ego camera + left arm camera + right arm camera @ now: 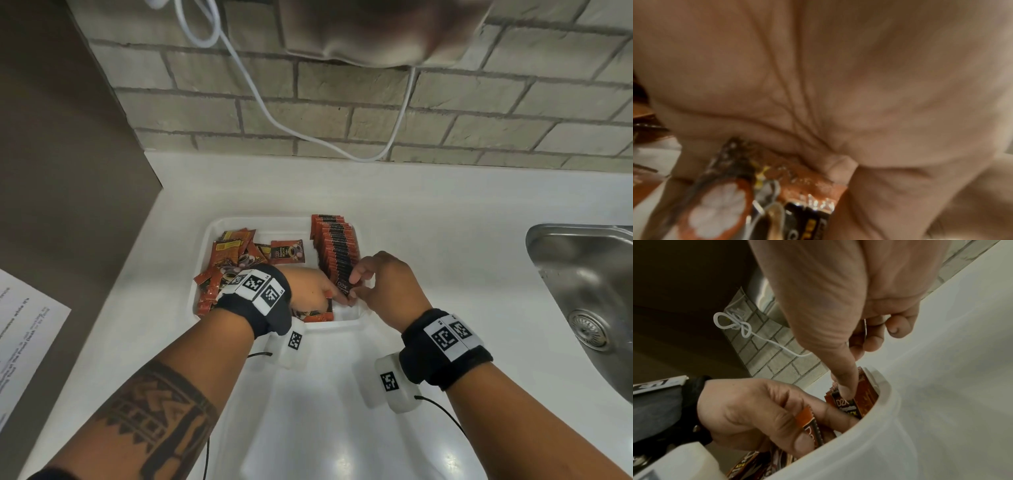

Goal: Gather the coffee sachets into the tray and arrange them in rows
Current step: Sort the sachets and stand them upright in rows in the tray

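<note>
A white tray [219, 224] sits on the counter. Along its right side, several red-and-black coffee sachets stand on edge in a row [337, 246]. A loose pile of sachets [233, 255] lies in its left half. My right hand [355, 285] pinches the nearest sachet of the row [844, 405], with the thumb [846, 386] on its face and the fingers behind. My left hand [318, 291] is inside the tray's front, just left of the right hand. It grips a few sachets [793, 186], one of them under its thumb [809, 426].
A steel sink [582, 274] is sunk into the counter at the right. A white cable [342, 150] hangs down the brick wall behind the tray. A printed sheet [24, 335] lies at the left, below a brown cabinet panel [68, 154].
</note>
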